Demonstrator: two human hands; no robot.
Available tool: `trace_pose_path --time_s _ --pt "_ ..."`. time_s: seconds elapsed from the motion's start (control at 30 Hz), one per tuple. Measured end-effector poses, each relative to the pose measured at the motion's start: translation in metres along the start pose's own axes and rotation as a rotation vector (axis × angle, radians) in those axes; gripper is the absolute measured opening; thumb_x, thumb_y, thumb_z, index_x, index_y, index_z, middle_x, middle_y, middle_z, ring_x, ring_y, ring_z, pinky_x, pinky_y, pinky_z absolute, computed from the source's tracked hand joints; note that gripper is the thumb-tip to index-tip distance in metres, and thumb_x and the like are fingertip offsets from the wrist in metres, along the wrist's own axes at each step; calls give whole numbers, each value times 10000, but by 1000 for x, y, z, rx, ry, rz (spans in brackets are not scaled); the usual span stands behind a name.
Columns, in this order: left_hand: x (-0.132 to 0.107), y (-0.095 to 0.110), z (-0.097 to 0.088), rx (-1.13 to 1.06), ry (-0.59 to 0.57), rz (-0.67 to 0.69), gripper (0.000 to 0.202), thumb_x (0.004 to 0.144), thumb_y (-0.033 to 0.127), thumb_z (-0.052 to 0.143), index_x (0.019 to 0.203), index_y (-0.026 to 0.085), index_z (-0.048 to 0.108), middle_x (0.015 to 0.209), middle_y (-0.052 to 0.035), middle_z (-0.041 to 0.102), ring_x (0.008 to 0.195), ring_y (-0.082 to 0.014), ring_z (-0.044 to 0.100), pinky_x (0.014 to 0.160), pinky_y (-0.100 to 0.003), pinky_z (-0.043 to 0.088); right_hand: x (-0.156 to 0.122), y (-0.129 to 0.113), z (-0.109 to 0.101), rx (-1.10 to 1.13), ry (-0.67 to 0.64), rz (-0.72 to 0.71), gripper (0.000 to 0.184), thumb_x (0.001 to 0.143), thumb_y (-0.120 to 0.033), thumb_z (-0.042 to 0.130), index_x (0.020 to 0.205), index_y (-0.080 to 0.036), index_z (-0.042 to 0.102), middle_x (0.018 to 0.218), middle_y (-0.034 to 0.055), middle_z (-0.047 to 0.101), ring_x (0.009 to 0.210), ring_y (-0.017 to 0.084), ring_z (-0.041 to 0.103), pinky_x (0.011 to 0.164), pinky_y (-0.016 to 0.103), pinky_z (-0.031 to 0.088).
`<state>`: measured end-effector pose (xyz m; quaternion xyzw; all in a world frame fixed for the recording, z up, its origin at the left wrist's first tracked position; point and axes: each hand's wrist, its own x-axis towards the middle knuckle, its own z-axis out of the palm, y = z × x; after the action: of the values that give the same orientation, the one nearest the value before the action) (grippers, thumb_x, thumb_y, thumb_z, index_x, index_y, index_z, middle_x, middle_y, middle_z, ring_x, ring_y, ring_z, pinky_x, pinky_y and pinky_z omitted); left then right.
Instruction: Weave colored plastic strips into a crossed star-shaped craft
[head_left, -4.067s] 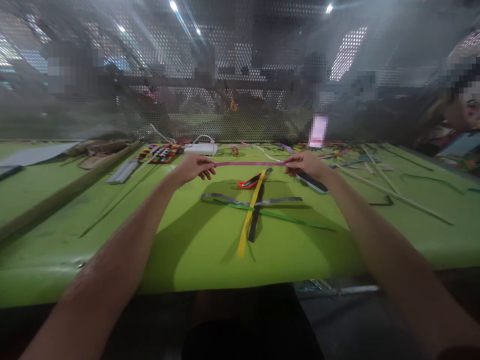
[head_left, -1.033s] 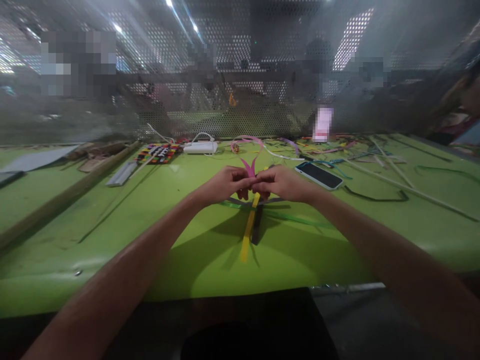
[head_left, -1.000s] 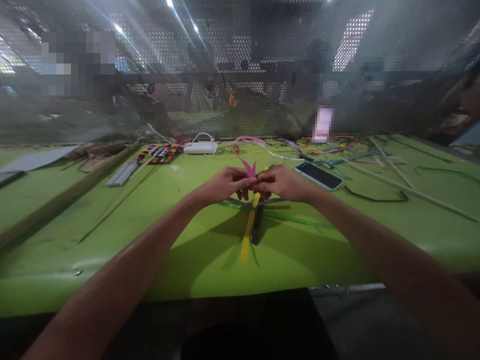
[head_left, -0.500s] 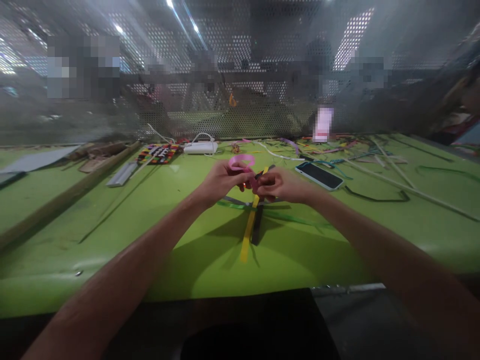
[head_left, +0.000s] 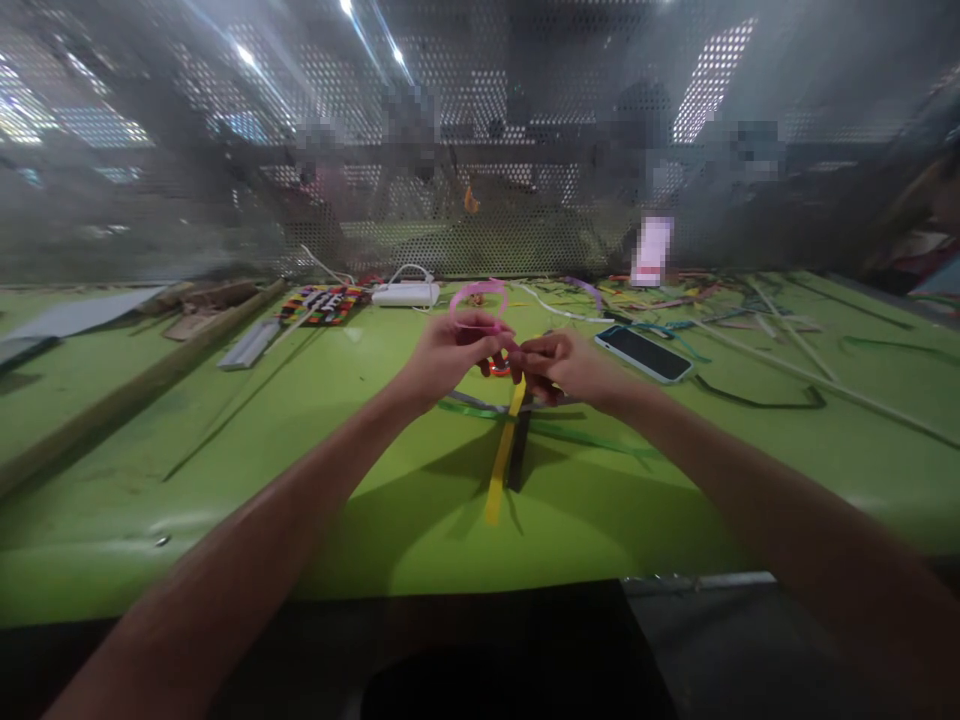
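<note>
My left hand [head_left: 450, 352] pinches a pink strip [head_left: 478, 291] that curls up into a loop above its fingers. My right hand [head_left: 564, 366] is closed close beside it, fingertips meeting at the strip's lower end. A small red object [head_left: 498, 369] shows between the two hands. Below them, on the green table [head_left: 225, 450], lie crossed strips: a yellow strip [head_left: 501, 462], a dark strip [head_left: 518, 460], a green strip [head_left: 592, 439] and a grey strip [head_left: 466, 399].
A phone [head_left: 643, 353] lies right of my right hand. A white power adapter [head_left: 406, 293] and a multicoloured woven piece [head_left: 322, 302] sit at the back. A long wooden bar [head_left: 120, 400] runs along the left. Loose strips litter the back right. A perforated screen [head_left: 480, 160] closes off the far edge.
The pink strip was stretched flat between my hands, then my hands came together over the crossed strips. Its ends stood up, and it now curls into a larger loop above my left hand.
</note>
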<state>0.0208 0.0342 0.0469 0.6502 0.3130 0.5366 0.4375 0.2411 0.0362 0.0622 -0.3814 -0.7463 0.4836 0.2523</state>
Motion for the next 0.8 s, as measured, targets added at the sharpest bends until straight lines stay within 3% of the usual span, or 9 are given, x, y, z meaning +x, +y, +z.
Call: trace_pose_path --time_s 0.2,0.37,0.57,0.8 --pt "3 -2 -2 125 59 135 421 827 518 989 904 153 793 752 -36 769 625 -141 721 549 -237 563 -1 -7 -3 -41 27 36 341 1022 -393 760 755 -189 703 543 -1 601 474 122 499 523 280 390" --pt "3 -9 -5 161 53 66 443 842 540 987 858 161 759 684 -33 754 573 -147 710 550 -257 592 -4 -15 0 -245 7 34 340 1015 -274 697 685 -209 645 507 -6 598 464 121 516 532 278 384" --pt "3 -11 -3 67 40 65 498 780 532 1039 807 155 714 690 -55 783 548 -154 725 519 -253 601 -3 -17 2 -298 -27 23 365 1060 -371 700 737 -210 646 557 2 647 500 128 548 553 274 393" --pt "1 -5 -1 71 11 81 499 792 570 1030 800 141 774 670 -58 781 527 -148 705 497 -254 586 -2 -13 4 -148 -58 -21 484 1101 -532 692 745 -212 618 595 21 665 543 136 569 568 280 422"
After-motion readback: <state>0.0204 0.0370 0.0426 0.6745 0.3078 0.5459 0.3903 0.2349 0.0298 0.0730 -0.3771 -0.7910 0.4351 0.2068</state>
